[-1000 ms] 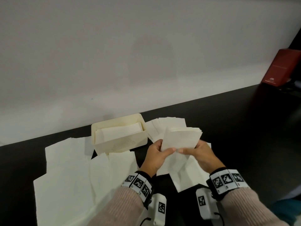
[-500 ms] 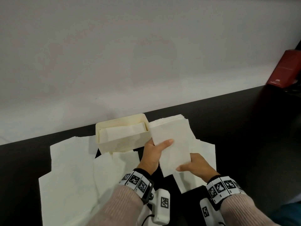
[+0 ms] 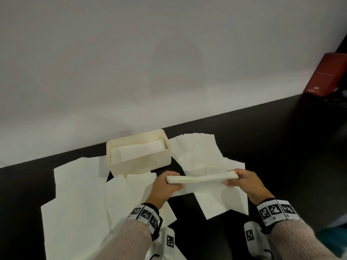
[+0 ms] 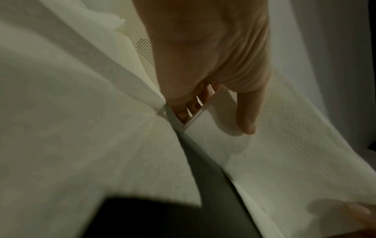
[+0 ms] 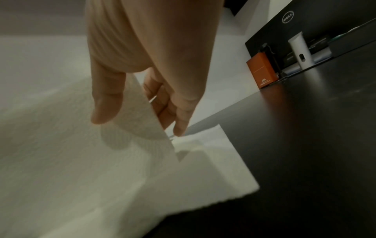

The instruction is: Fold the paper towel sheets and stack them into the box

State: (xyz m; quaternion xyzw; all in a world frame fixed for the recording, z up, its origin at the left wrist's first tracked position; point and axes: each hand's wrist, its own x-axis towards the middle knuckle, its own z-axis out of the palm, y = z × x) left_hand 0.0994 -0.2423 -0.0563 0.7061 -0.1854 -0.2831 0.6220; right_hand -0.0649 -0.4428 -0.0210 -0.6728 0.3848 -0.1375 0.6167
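Note:
A folded stack of paper towel sheets is held edge-on just above the black table, in front of the cream box. My left hand pinches its left end, thumb on the near face. My right hand pinches its right end, thumb in front and fingers behind. The box holds folded towels and stands against the wall, up and left of my hands. Unfolded sheets lie flat to the left, and more sheets lie right of the box.
A flat sheet lies on the table under my hands. A red box leans at the far right; in the right wrist view it shows orange beside a white tube and a dark monitor. The black tabletop stretches right.
The stack went from upright and face-on to lying long and edge-on. My hands moved apart to its two ends, and it now sits lower, nearer the table.

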